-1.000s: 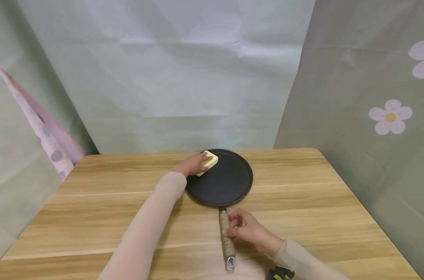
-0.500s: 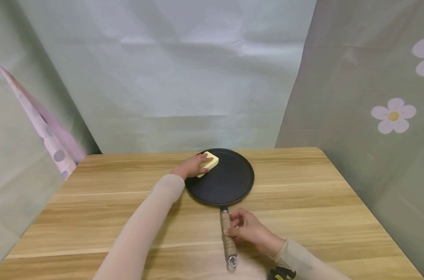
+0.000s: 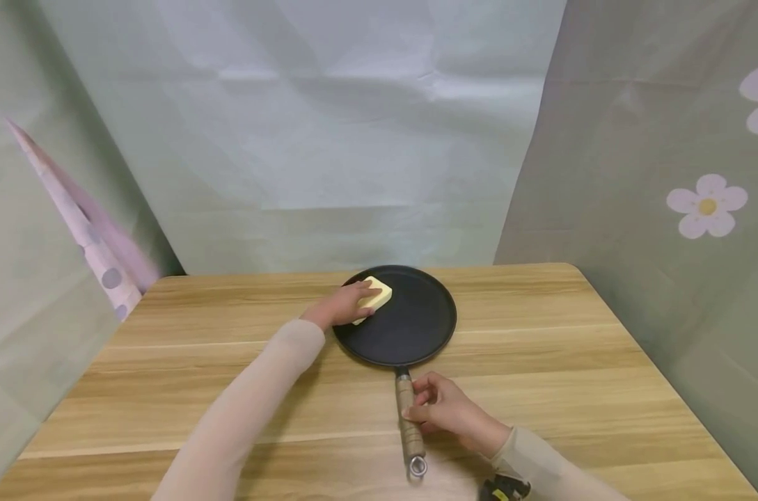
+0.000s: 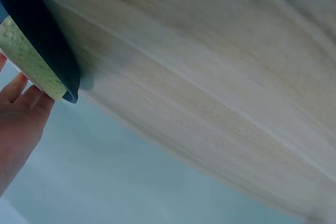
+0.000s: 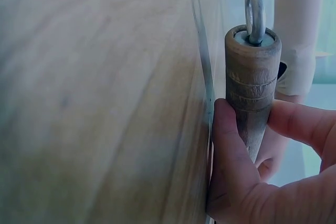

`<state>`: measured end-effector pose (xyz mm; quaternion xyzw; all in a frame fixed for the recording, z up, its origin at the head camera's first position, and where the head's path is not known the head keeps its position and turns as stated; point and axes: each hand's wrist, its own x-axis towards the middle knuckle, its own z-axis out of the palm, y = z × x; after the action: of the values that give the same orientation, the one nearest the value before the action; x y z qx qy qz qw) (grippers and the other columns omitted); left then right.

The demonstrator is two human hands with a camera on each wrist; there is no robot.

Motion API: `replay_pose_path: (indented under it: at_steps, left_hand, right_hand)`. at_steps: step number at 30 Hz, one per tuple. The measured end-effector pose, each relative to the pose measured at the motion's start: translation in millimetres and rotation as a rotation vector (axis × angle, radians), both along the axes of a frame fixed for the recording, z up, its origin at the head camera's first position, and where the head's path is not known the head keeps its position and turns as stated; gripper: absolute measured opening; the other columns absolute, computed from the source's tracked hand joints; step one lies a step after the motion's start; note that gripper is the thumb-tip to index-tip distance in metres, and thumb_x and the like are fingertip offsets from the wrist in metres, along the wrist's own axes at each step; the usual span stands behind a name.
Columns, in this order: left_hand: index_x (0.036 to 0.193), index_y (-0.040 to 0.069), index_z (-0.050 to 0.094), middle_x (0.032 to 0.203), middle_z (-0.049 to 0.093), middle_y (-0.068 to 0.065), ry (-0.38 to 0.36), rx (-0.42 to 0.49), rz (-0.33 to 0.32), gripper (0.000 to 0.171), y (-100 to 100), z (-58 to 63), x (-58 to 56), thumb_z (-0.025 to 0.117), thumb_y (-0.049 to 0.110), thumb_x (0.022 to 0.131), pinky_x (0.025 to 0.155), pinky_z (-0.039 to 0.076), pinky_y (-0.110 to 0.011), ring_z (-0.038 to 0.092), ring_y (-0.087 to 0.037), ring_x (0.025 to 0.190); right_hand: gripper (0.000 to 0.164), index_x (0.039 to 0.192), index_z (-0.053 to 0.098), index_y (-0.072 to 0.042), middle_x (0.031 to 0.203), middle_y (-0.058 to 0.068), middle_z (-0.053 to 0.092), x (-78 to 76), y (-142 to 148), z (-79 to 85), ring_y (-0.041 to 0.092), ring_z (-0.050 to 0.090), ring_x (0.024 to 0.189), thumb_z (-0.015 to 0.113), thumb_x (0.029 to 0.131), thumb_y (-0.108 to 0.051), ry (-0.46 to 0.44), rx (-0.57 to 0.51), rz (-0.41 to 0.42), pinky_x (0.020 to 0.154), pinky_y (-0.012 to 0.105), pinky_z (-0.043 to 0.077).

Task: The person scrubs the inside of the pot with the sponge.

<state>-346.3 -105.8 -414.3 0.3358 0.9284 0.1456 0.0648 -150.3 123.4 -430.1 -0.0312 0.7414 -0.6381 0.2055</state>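
A flat black frying pan [image 3: 419, 323] lies near the far edge of the table, its wooden handle [image 3: 411, 431] pointing toward me. On the left part of its surface, my left hand [image 3: 343, 305] grips a pale yellow sponge [image 3: 381, 297], with fingers over the top and thumb on the near side. The left wrist view shows the porous face of the sponge [image 4: 27, 59] beside the dark pan rim [image 4: 52, 51]. My right hand [image 3: 449, 412] pinches the handle from its right side. In the right wrist view, thumb and finger sit on either side of the handle [image 5: 253, 72].
The pan and both forearms are over a wood-grain table [image 3: 541, 390]. A metal hanging ring [image 3: 417, 466] ends the handle. Pale green cloth [image 3: 353, 139] hangs behind the table, and a flower-printed sheet [image 3: 635, 139] hangs at the right. A black strapped device [image 3: 504, 488] is at my right wrist.
My left hand has drawn the sponge slightly toward me along the pan's left side. The right hand keeps its hold on the handle.
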Motion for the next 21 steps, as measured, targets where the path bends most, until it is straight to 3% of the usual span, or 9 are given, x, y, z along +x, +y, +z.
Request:
replay_pose_path:
  at_steps: [12, 21]
  left_hand:
    - [0.146, 0.007, 0.042, 0.153, 0.027, -0.024, -0.011, 0.025, 0.01, 0.055, 0.6, -2.2, 17.5, 0.061, 0.023, 0.096, 0.111, 0.027, -0.051, 0.026, -0.043, 0.139]
    - [0.143, 0.006, 0.046, 0.149, 0.033, -0.026, 0.037, 0.032, -0.001, 0.053, 3.6, -6.9, 28.6, 0.062, 0.021, 0.095, 0.111, 0.028, -0.051, 0.032, -0.046, 0.136]
  right_hand:
    - [0.044, 0.116, 0.046, 0.009, 0.088, 0.009, 0.049, 1.1, 0.4, 3.3, 0.017, 0.055, 0.074, 0.07, 0.08, 0.0, -0.008, -0.012, 0.006, 0.064, 0.032, 0.056]
    - [0.043, 0.115, 0.046, 0.008, 0.089, 0.009, 0.049, 0.9, 0.8, 3.9, 0.018, 0.055, 0.074, 0.07, 0.08, -0.001, -0.005, -0.007, 0.013, 0.065, 0.033, 0.056]
